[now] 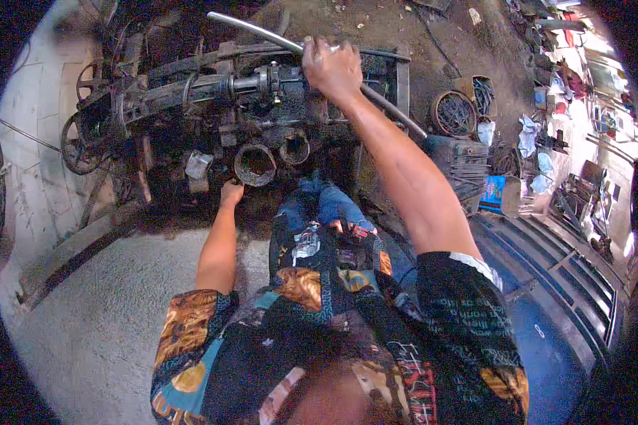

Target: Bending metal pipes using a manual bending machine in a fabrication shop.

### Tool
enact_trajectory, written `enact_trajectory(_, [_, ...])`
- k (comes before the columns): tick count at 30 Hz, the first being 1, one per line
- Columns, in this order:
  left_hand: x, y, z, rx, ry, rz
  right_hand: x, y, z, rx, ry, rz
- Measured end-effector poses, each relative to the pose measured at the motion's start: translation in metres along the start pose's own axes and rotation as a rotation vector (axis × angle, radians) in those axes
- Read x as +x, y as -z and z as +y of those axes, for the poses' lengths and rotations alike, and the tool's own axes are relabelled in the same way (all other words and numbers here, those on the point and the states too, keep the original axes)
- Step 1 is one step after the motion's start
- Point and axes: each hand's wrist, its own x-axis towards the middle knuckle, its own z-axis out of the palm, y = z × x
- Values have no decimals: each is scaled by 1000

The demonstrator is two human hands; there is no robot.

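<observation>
In the head view, your right hand (332, 69) reaches out over the machine (213, 88), closed in a fist around a long metal bar (255, 30). The bar slants across the far side of the machine: one end juts out to the upper left, the other runs down to the right past your forearm, toward a stack of dark rods (464, 168). Your left hand (232, 192) is low on the near side, right by the rim of a round container (237, 167); its fingers look curled, but you cannot tell whether they grip anything. A smaller round container (306, 150) stands just to the right of that one, and a pale, boxy tin (199, 165) sits to its left. At the machine's left end is a spoked wheel (65, 147). Off to the right, a round basket (436, 115) holds thin dark pieces, with a blue package (494, 190) nearer you.
</observation>
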Motion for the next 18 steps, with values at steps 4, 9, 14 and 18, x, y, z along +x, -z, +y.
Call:
enact_trajectory(4, [-24, -17, -31, -296, 285, 49, -7, -20, -1, 115, 131, 416])
enact_trajectory(9, [-80, -12, -15, -704, 101, 27, -110, -30, 24, 424, 451, 362])
enact_trajectory(14, [-105, -38, -119, -277, -197, 278, -230, -113, 98, 342, 78, -48])
enact_trajectory(18, [-199, -48, -113, -703, 110, 109, -235, -140, 122, 149, -292, 80])
